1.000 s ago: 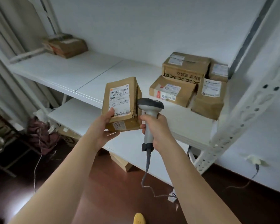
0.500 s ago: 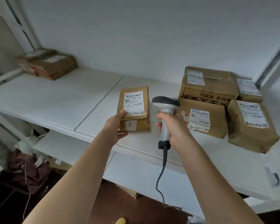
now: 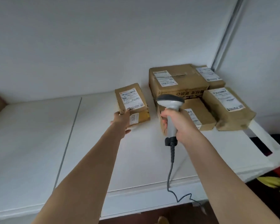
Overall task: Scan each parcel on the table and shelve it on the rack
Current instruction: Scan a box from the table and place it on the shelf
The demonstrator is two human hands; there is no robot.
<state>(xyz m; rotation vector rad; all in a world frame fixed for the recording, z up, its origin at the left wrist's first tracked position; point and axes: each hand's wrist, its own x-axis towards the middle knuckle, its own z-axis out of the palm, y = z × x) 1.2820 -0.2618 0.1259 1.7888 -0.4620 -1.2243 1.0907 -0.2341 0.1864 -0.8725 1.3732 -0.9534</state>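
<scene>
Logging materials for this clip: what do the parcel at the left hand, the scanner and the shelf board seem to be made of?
Parcel: apparently brown corrugated cardboard, matte, creased at the edges, with white paper labels. Scanner: likely moulded plastic, smooth grey body with a darker head. Shelf board: smooth white surface with a seam; painted metal or laminate, cannot tell which.

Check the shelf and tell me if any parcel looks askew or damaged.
The front right parcel looks crumpled and sits skewed against its neighbours. The parcel that the left hand is placing lies flat. Nothing spilled.
</scene>
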